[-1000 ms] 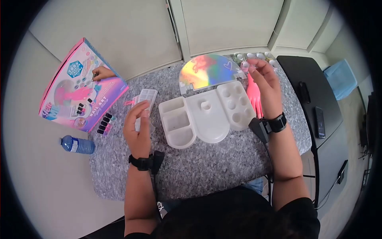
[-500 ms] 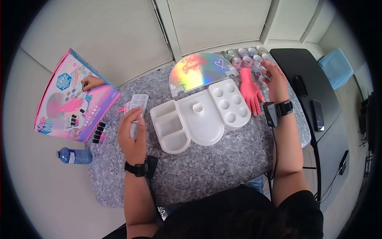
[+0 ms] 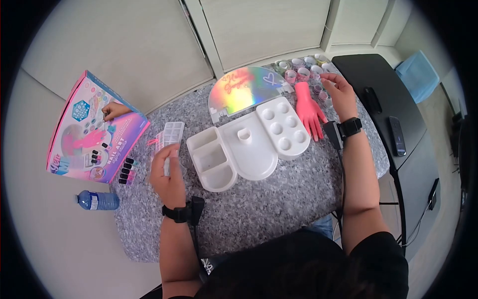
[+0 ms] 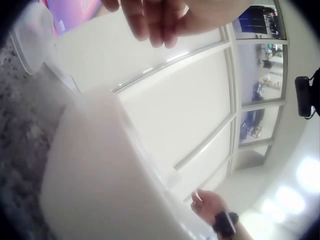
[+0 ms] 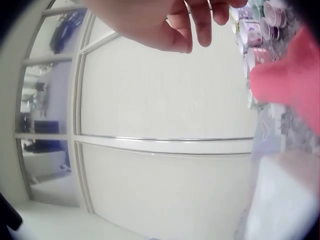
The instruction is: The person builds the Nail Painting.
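My left hand (image 3: pixel 168 179) hovers beside the white tray (image 3: pixel 214 184), over a clear compartment case (image 3: pixel 173 132), fingers loosely bent and empty. In the left wrist view that hand (image 4: pixel 175 17) holds nothing. My right hand (image 3: pixel 341 99) is raised near the small rolls (image 3: pixel 303 74), to the right of the pink model hand (image 3: pixel 309 112); its fingers are relaxed. The right wrist view shows the hand (image 5: pixel 165 22) in the air, with the rolls (image 5: pixel 251 32) and the pink model hand (image 5: pixel 300 75) at its side.
A shiny rainbow panel (image 3: pixel 244 89) stands behind the tray. Small polish bottles (image 3: pixel 128 172) and a large printed box (image 3: pixel 92 132) are at the left, with a water bottle (image 3: pixel 99 200) below. A black table (image 3: pixel 368 74) adjoins on the right.
The camera view has shifted. My right hand has moved away from above the pink model hand's wrist to its right side. My left hand has stayed near the clear case.
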The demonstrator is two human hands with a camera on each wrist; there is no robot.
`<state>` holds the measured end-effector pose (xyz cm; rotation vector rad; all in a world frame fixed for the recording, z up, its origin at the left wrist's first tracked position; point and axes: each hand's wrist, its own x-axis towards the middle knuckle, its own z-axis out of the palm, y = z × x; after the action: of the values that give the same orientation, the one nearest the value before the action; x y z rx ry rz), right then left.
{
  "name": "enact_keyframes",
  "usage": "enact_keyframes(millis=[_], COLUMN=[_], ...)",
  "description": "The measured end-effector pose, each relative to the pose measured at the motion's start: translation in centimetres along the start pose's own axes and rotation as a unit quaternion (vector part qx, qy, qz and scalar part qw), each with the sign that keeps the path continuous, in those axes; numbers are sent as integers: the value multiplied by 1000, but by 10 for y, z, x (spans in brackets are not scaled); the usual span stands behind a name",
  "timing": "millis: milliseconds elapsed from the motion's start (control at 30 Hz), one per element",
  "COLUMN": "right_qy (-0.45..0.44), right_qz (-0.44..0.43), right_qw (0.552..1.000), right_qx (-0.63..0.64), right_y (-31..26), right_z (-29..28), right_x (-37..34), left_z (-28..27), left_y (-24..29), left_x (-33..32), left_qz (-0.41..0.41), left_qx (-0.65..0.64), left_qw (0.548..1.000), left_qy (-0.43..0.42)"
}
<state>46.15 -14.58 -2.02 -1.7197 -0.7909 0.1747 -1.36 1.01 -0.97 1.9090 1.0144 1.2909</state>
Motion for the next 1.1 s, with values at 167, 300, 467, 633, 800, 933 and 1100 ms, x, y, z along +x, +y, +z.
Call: enact_keyframes(millis=[167,300,467,633,800,933,1100], right_qy=[-21,-59,-41,-64,-147,-196,-226], right_qz=[12,11,-53,-61,-180,-206,-166], right_qw=[971,932,937,987,967,944,940], right_qx=[-236,-357,-344,-135,-103,-165,-194], right_y=[4,4,10,-37,-93,-102,-98], right_z=[3,3,1,0,49,67,74], right_x=[1,5,4,-14,-62,-73,-67], left_z=[2,2,2,2,2,3,1], left_y=[-1,-9,-12,-8,-8,-8,-5], left_x=[3,0,2,1,2,3,3], left_qz=[85,67,78,97,89,78,76], left_qx=[163,175,163,177,155,146,132], left_qw=[978,972,973,971,974,976,977], left_qy=[-95,-144,-145,-129,-139,-142,-149])
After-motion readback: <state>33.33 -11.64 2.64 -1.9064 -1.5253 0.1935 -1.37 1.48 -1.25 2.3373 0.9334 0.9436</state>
